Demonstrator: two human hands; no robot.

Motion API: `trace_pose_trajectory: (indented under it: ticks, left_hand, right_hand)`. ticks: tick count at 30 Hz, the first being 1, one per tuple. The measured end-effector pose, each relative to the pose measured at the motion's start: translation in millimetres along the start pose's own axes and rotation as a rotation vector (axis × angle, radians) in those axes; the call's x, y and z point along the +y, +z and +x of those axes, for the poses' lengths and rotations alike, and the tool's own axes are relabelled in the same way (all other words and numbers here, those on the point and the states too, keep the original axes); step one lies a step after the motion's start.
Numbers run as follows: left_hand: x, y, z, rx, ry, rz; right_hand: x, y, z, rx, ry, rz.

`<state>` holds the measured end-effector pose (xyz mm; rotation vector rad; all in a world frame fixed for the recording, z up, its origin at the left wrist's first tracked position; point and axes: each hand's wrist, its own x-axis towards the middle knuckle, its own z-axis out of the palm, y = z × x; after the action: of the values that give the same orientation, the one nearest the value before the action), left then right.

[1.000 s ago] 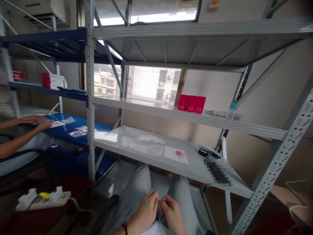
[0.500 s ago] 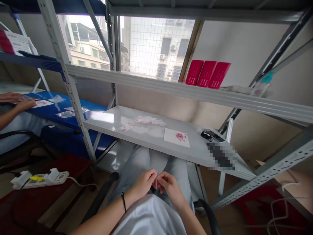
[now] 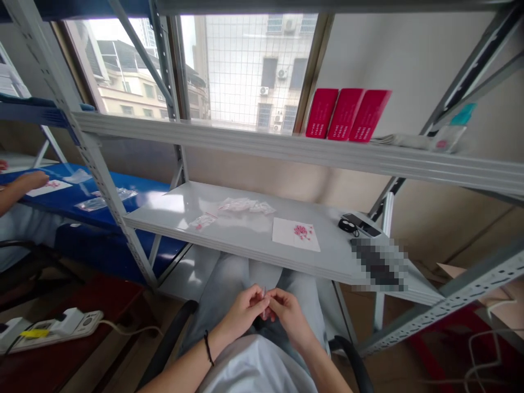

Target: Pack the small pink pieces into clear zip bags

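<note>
Above my lap, my left hand (image 3: 248, 307) and my right hand (image 3: 285, 307) meet with bent fingers. Both pinch a small, thin, see-through plastic piece (image 3: 264, 293), seen nearly edge-on and mostly covered by the fingers; I cannot tell its exact kind. On the grey shelf table (image 3: 229, 248) in front lies a white sheet of paper (image 3: 282, 234) with a pile of small pinkish-red pieces (image 3: 302, 232) on it. Left of the sheet is a heap of clear plastic bags (image 3: 245, 205), and a small clear bag (image 3: 203, 221) with something reddish inside lies nearer the edge.
Three red boxes (image 3: 347, 114) and a spray bottle (image 3: 452, 131) stand on the upper shelf. A dark device with a black cable (image 3: 347, 225) lies at the table's right. To the left, another person's hand (image 3: 35, 180) works at a blue table (image 3: 123, 180). A power strip (image 3: 88, 325) sits lower left.
The view has shifted slightly right. My hands have drawn closer, their fingers now touching around the thin plastic piece. On the left, the other person's hands have moved partly out of view.
</note>
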<state>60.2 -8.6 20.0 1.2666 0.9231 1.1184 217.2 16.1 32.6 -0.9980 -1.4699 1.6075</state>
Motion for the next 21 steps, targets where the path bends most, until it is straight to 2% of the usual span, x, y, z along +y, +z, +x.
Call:
trace_pose_trajectory:
  ticks: [5,9,12,16,21]
  left_hand:
    - [10,6.5,-26,0.013,-0.015,0.315]
    - [15,18.3,-46,0.156,0.063,0.656]
    - [18,26.0,-55,0.213,0.037,0.777]
    - [15,29.4,-56,0.238,-0.013,0.867]
    - [1,23.1,-43,0.283,-0.025,1.006]
  right_hand:
    - [-4,6,-26,0.034,-0.067,-0.069]
    - [2,20,-44,0.114,-0.096,-0.175]
    - [8,28,-54,0.164,-0.108,-0.312]
    - [14,31,-57,0.211,-0.093,-0.388]
    - [24,29,-42,0.278,-0.010,-0.395]
